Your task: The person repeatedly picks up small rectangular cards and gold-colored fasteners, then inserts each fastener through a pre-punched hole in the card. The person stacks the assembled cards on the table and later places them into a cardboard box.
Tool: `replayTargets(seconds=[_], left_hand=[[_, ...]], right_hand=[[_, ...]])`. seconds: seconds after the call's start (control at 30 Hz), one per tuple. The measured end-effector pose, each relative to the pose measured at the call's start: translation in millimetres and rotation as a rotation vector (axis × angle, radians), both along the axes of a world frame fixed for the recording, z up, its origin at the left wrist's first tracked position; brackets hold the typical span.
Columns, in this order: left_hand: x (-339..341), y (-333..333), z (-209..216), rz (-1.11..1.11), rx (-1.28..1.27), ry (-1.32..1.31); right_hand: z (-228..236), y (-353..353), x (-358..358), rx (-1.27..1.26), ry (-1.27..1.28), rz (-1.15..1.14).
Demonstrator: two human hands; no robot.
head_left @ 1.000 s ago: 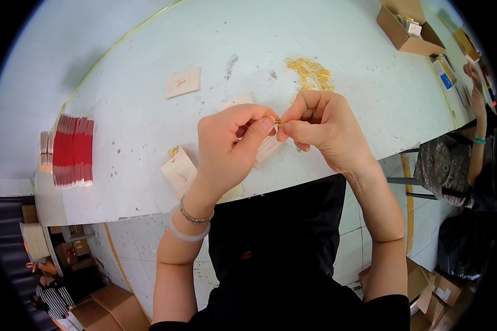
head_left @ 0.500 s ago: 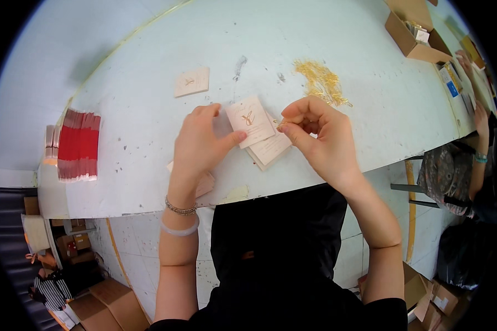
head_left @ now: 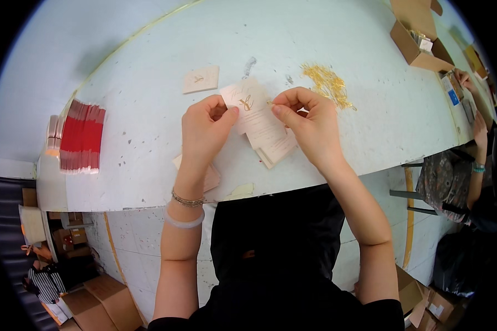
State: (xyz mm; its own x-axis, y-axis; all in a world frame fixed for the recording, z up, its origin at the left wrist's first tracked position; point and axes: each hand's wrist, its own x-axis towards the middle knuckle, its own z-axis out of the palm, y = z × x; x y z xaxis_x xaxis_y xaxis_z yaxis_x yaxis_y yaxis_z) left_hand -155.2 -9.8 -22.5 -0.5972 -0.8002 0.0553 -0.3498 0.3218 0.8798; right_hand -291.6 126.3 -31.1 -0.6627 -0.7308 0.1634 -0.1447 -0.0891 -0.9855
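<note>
Left hand (head_left: 211,122), thumb and fingers closed, pinches the printed card (head_left: 255,117) by its left edge; the card lies at three o'clock from it, long axis running eleven to five. Right hand (head_left: 308,118) pinches a small gold pin (head_left: 270,103) at the card's two o'clock side; whether they touch, I cannot tell.

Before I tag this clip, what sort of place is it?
Likely a workshop or packing room: stacked cards and heaped gold pieces on the table, with cartons below.
</note>
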Motion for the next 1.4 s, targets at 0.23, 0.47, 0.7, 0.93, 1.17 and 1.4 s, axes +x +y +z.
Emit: replayTargets(seconds=[0.23, 0.47, 0.7, 0.93, 1.17, 1.4], left_hand=[[0.7, 36.3, 9.8, 0.092, -0.036, 0.291], [4.4, 54.9, 18.4, -0.021, -0.366, 0.331], [4.4, 55.5, 15.0, -0.069, -0.492, 0.373], [11.2, 57.7, 19.3, -0.102, -1.011, 0.17], [30.8, 52.4, 33.0, -0.13, -1.373, 0.007], [82.5, 63.6, 39.2, -0.114, -0.77, 0.086]], right_hand=[[14.5, -4.5, 12.3, -0.108, -0.068, -0.057], [19.8, -0.7, 21.7, -0.231, 0.068, -0.106], [21.9, 0.5, 21.9, -0.232, 0.107, -0.113], [21.9, 5.9, 17.5, -0.204, 0.162, -0.065], [34.7, 12.3, 16.4, -0.089, 0.423, -0.015], [60.2, -6.7, 24.1, 0.001, 0.123, 0.439]])
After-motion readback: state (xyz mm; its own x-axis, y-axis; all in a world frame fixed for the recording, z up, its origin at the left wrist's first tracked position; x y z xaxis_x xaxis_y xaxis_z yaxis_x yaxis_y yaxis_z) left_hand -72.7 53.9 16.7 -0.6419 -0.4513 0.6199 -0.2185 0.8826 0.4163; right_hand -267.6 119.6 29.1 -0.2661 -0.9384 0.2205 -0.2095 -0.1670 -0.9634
